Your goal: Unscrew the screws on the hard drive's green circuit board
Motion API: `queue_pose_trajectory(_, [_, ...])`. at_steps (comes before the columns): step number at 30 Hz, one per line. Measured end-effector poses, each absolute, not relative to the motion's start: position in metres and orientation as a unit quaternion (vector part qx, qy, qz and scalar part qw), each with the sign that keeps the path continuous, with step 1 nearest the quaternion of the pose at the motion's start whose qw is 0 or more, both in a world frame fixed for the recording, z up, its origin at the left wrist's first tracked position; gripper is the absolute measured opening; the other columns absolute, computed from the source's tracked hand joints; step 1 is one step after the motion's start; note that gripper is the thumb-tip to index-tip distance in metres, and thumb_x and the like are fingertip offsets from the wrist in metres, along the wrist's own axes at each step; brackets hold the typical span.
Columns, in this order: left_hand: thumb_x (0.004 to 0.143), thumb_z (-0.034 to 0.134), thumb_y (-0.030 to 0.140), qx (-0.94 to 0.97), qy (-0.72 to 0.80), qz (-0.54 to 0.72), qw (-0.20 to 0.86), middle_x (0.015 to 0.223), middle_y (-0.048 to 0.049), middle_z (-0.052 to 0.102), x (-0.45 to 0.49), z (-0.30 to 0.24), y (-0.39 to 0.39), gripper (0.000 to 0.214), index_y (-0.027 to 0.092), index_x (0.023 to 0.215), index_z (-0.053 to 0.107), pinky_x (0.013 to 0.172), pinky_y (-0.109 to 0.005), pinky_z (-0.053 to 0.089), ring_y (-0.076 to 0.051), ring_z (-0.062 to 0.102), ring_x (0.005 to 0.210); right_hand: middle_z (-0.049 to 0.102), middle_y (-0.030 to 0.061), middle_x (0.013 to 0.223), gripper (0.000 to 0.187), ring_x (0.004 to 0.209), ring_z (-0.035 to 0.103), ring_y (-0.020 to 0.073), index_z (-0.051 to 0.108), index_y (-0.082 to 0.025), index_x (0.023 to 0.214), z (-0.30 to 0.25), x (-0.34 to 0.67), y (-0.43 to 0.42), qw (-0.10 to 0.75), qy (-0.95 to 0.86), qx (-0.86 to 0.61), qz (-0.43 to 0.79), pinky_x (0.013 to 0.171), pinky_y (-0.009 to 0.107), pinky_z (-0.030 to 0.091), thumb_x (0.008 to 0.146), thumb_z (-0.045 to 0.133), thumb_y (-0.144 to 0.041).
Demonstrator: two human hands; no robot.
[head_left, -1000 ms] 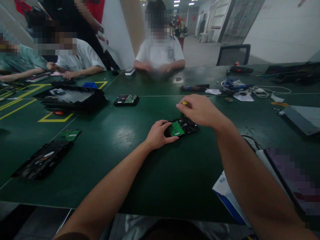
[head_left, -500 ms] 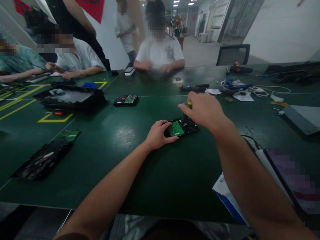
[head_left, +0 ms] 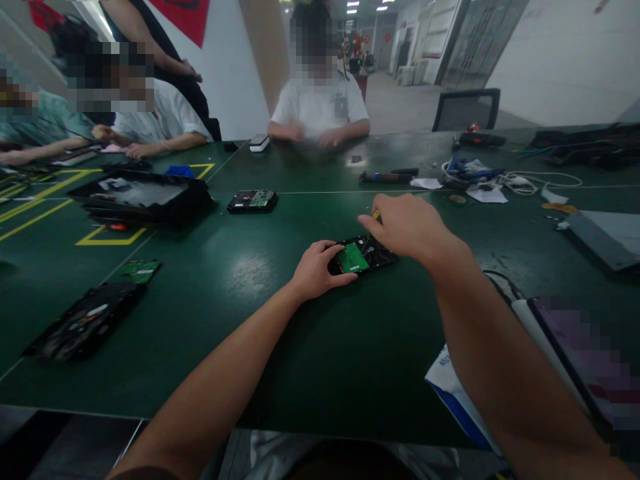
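Observation:
A black hard drive point(head_left: 380, 252) with a green circuit board point(head_left: 353, 258) facing up lies flat on the green table. My left hand point(head_left: 316, 268) grips its left end, thumb along the near edge and fingers over the far one. Above the drive's right part, my right hand point(head_left: 407, 223) is closed around a small tool with a yellow handle point(head_left: 377, 216), which looks like a screwdriver. Most of the tool is hidden by the fingers, and its tip cannot be made out clearly.
Another hard drive point(head_left: 252, 201) lies farther back, near a black tray point(head_left: 145, 197). At left are a dark drive casing point(head_left: 90, 320) and a loose circuit board point(head_left: 141, 269). Tangled cables point(head_left: 473, 172) and a screen device point(head_left: 580, 353) are at right. Several people sit or stand across the table.
My right hand has lowered slightly toward the hard drive, with the tool still in it. My left hand and the drive stay put. A standing person in the background has gone from view.

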State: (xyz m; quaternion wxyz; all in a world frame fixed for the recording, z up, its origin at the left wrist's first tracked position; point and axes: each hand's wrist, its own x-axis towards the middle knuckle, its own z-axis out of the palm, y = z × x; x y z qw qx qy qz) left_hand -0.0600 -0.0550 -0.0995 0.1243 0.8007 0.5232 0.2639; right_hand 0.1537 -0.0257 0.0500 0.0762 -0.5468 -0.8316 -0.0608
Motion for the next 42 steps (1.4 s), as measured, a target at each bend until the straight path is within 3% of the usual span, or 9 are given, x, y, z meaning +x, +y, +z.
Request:
queue_pose_trajectory(4, [0.082,0.076,0.069,0.801,0.524,0.26,0.127,0.144,-0.0152,0.06,-0.0604,-0.0996,-0.0546,0.079,0.022,0.144,0.062,0.113,-0.054,0.048,-0.035,0.056,0.133,0.077,0.0215,0.103,0.042,0.091,0.073,0.0387,0.068,-0.014,0.124,0.0531,0.1556,-0.0294,0.054,-0.852,-0.521,-0.023,0.072,0.045,0.051,0.101,0.052,-0.045])
queue_pose_trajectory(10, [0.082,0.078,0.066,0.802,0.519,0.27,0.124,0.142,-0.0151,0.06,-0.0601,-0.0996,-0.0553,0.077,0.021,0.142,0.064,0.114,-0.052,0.048,-0.035,0.056,0.132,0.077,0.0232,0.101,0.051,0.096,0.072,0.0417,0.074,-0.013,0.115,0.0526,0.1564,-0.028,0.063,-0.844,-0.531,-0.046,0.075,0.047,0.052,0.101,0.052,-0.057])
queue_pose_trajectory(18, [0.082,0.078,0.067,0.802,0.518,0.272,0.126,0.141,-0.0158,0.061,-0.0595,-0.0984,-0.0553,0.078,0.02,0.142,0.064,0.113,-0.052,0.048,-0.035,0.057,0.131,0.076,0.0191,0.097,0.046,0.092,0.072,0.0379,0.071,-0.016,0.116,0.0521,0.1548,-0.0292,0.062,-0.852,-0.519,-0.024,0.075,0.046,0.05,0.102,0.048,-0.054])
queue_pose_trajectory(25, [0.082,0.077,0.068,0.801,0.524,0.259,0.128,0.144,-0.0157,0.06,-0.0598,-0.0964,-0.0564,0.079,0.02,0.144,0.063,0.114,-0.052,0.048,-0.035,0.056,0.133,0.075,0.0158,0.114,0.025,0.101,0.069,0.0309,0.068,-0.016,0.113,0.0535,0.1571,-0.0291,0.074,-0.891,-0.448,0.018,0.082,0.04,0.05,0.091,0.059,-0.025])
queue_pose_trajectory(31, [0.082,0.077,0.068,0.801,0.522,0.264,0.127,0.144,-0.015,0.06,-0.0603,-0.0985,-0.0552,0.077,0.022,0.143,0.064,0.113,-0.053,0.048,-0.035,0.056,0.133,0.076,0.0151,0.101,0.027,0.092,0.07,0.0327,0.068,-0.018,0.108,0.0492,0.1582,-0.0242,0.067,-0.863,-0.5,-0.02,0.076,0.041,0.049,0.098,0.057,-0.04])
queue_pose_trajectory(37, [0.081,0.077,0.068,0.802,0.52,0.266,0.128,0.143,-0.0145,0.06,-0.0605,-0.0989,-0.0549,0.078,0.023,0.143,0.063,0.114,-0.053,0.048,-0.035,0.056,0.134,0.076,0.0139,0.115,0.023,0.103,0.069,0.0293,0.069,-0.017,0.111,0.0492,0.1577,-0.0245,0.09,-0.889,-0.449,0.014,0.085,0.038,0.05,0.091,0.06,-0.023])
queue_pose_trajectory(42, [0.081,0.078,0.067,0.802,0.518,0.271,0.125,0.141,-0.0159,0.061,-0.0594,-0.0995,-0.0546,0.077,0.02,0.141,0.064,0.114,-0.053,0.048,-0.035,0.057,0.132,0.077,0.0155,0.105,0.025,0.095,0.07,0.0324,0.07,-0.017,0.111,0.0497,0.1567,-0.0248,0.076,-0.871,-0.485,-0.018,0.079,0.041,0.05,0.095,0.059,-0.033])
